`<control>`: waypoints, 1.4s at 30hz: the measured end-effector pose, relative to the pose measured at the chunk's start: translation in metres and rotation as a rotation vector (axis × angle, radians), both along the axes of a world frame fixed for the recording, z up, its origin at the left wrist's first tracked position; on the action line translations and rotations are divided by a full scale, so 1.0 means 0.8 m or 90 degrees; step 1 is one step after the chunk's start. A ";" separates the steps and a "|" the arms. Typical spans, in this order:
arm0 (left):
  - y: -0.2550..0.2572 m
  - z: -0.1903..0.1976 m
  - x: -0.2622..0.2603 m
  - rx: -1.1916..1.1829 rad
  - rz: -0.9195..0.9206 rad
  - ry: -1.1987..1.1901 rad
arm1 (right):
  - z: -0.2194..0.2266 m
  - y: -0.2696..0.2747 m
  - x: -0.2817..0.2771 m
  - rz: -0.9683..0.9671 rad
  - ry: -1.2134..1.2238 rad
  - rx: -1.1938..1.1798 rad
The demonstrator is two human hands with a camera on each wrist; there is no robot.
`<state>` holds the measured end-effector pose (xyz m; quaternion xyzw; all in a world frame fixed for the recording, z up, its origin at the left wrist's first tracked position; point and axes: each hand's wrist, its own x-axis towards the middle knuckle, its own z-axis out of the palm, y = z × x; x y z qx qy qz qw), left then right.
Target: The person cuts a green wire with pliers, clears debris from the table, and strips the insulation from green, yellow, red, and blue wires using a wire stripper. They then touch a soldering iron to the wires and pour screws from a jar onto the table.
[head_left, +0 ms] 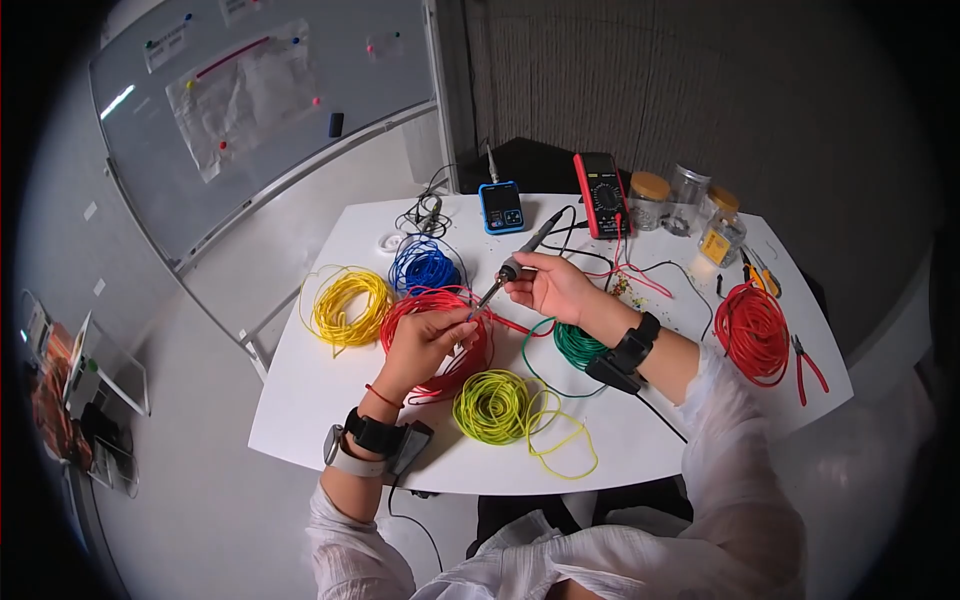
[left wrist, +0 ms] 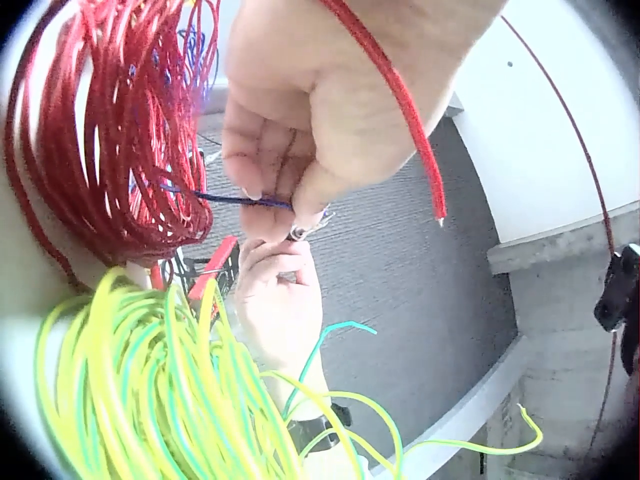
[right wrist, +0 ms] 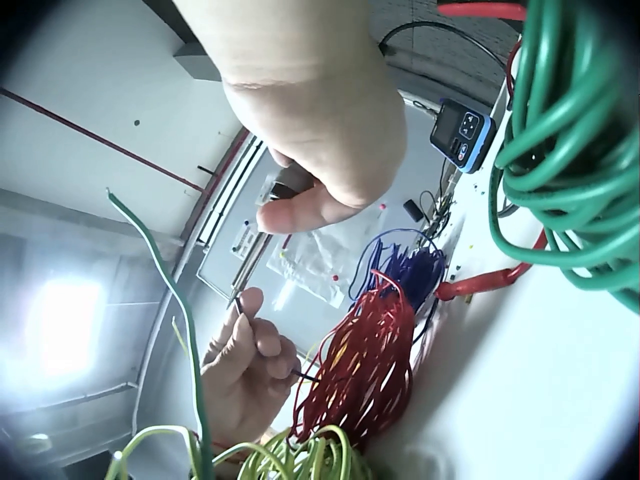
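Observation:
My right hand (head_left: pixel 560 288) (right wrist: pixel 320 130) grips a pen-like tool with a dark handle (head_left: pixel 511 269) and metal shaft, which slants down towards my left hand (head_left: pixel 425 345). In the left wrist view, the left hand (left wrist: pixel 340 110) pinches a thin dark blue wire (left wrist: pixel 240 201) between thumb and fingers. The shaft's far end is close to those fingertips; whether it touches the wire I cannot tell. Beneath the left hand is a red wire coil (head_left: pixel 455 365), with a blue coil (head_left: pixel 424 265) behind it.
Around the hands are yellow (head_left: pixel 352 308), yellow-green (head_left: pixel 491 407) and green (head_left: pixel 578 346) coils. Farther back stand a blue-framed device (head_left: pixel 502 207), a red multimeter (head_left: pixel 602 197) and several jars (head_left: pixel 649 196). At right are another red coil (head_left: pixel 752 334) and red-handled pliers (head_left: pixel 803 372).

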<state>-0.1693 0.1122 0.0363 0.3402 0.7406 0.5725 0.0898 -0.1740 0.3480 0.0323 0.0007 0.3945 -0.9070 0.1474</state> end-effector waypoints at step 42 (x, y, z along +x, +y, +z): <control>-0.017 0.029 0.031 0.199 -0.034 0.158 | 0.011 0.002 0.015 -0.107 -0.020 -0.085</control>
